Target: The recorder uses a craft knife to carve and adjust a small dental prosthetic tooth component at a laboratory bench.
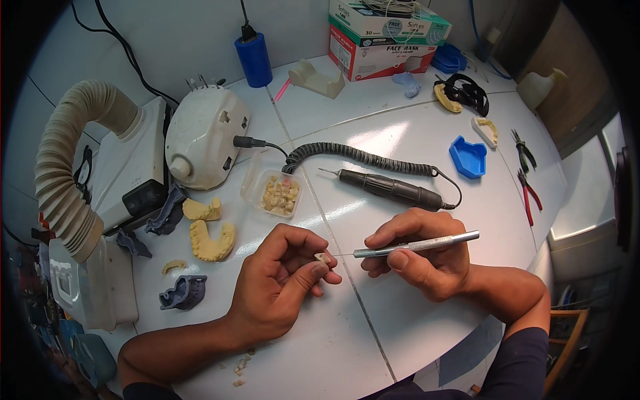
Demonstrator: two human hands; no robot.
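Left hand pinching a small tooth piece between thumb and forefinger, near table centre. Right hand at 3 o'clock from it, gripping a thin metal tool, tip touching the piece. Dark handpiece lying at 12 o'clock, yellow dental casts at 9.

Dental lab workshop. White tiled bench carries yellow plaster jaw casts, clear box of tooth pieces, micromotor handpiece on coiled cable to white control unit. Ribbed suction hose at left edge. Mask boxes at far edge, pliers at right edge.
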